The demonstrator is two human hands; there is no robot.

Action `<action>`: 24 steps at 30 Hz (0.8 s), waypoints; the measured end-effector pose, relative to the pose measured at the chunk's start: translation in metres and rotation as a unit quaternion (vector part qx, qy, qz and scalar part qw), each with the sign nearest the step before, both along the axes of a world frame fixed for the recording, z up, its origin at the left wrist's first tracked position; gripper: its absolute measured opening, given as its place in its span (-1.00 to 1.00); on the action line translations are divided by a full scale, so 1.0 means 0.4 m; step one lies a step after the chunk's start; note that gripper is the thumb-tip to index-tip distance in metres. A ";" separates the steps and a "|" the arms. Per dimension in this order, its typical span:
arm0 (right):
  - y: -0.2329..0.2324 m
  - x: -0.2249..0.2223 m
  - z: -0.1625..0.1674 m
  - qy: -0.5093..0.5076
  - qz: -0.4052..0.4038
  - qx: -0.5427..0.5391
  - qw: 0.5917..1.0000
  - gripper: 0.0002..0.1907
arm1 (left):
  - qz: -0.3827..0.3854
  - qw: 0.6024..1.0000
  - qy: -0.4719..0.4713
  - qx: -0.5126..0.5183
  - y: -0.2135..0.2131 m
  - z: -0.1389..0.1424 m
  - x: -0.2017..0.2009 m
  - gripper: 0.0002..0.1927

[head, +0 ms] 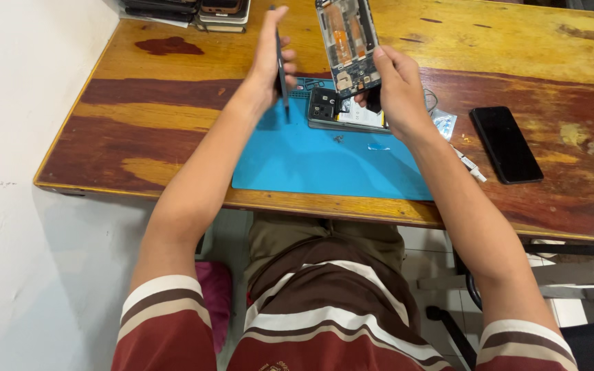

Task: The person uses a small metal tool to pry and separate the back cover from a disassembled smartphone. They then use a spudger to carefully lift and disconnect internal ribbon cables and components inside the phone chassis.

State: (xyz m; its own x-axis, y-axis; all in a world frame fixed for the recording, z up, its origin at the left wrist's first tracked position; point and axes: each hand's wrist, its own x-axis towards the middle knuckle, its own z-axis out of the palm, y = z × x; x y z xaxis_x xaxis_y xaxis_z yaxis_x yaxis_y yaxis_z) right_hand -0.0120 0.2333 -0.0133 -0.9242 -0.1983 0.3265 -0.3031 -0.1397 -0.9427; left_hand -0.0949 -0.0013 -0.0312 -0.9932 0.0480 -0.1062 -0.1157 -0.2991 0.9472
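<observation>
My right hand (399,86) holds an opened phone body (347,42) upright above the table, its circuit boards and orange parts facing me. My left hand (269,58) grips a thin dark screwdriver (282,69) pointing down, just left of the phone body. Below both hands a blue work mat (311,161) lies on the wooden table (139,117). On the mat's far edge rests a phone back cover (342,111) with a dark camera block. A tiny loose part (338,139) sits on the mat near it.
A black phone (506,144) lies face up at the right of the mat. A small clear packet (444,124) and a white tube (470,165) lie between them. A stack of phones (201,10) sits at the table's far left corner. A white wall is at left.
</observation>
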 end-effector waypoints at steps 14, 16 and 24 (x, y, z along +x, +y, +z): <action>-0.014 -0.002 -0.030 -0.090 0.041 -0.018 0.995 -0.72 | -0.061 0.700 -0.015 -0.711 0.000 0.028 0.045 0.17; -0.014 -0.007 -0.035 -0.105 0.033 -0.021 0.994 -0.74 | -0.078 0.683 -0.031 -0.725 0.020 0.026 0.049 0.13; 0.007 -0.015 -0.031 -0.116 0.034 0.007 0.993 -0.73 | -0.090 0.597 -0.022 -0.797 0.010 -0.006 0.030 -0.13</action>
